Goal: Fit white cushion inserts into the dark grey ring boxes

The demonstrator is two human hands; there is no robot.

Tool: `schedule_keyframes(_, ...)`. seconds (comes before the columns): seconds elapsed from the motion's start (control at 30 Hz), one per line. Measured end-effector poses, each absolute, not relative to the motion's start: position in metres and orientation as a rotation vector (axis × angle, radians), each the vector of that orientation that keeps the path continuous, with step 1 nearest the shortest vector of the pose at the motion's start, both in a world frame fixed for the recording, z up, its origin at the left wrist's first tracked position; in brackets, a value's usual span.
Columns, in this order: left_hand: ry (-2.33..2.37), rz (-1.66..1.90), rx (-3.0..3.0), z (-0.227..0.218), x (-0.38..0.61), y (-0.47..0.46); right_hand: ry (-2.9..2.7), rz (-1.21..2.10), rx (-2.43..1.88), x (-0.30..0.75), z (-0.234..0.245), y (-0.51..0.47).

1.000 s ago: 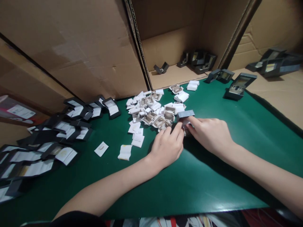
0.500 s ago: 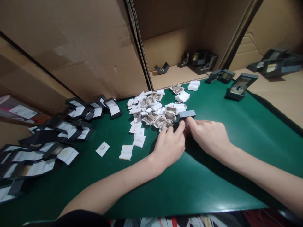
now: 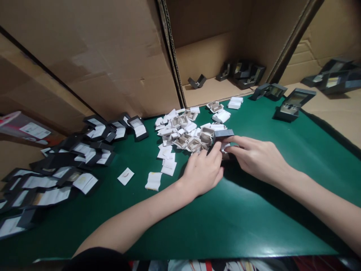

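A small dark hinged box stands with its lid raised, just right of a heap of white and grey folded inserts. My left hand is closed round the box's left side, its fingers partly hiding it. My right hand reaches in from the right, thumb and fingertips pinching a small white insert at the mouth of the box. How deep the insert sits in the box is hidden by the fingers.
Many open dark boxes with white linings crowd the left. White cards and a single card lie on the green table. More dark boxes stand right, near cardboard cartons walling the back.
My right hand has drawn slightly back to the right, its fingers now spread further and a white insert showing between them. My left hand stays at the box. The view has shifted slightly.
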State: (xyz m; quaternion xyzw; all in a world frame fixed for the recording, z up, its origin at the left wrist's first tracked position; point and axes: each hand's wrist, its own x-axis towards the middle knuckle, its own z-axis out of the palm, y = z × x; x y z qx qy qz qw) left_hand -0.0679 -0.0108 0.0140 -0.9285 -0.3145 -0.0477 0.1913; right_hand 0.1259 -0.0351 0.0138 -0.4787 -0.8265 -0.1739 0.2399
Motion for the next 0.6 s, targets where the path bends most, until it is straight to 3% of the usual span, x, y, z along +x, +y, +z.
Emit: schedule_keyframes(0.6,-0.893,-0.315,-2.722,0.000,-0.072,0.002,-2.339,-0.547,-1.461,0.125,0.006,-0.035)
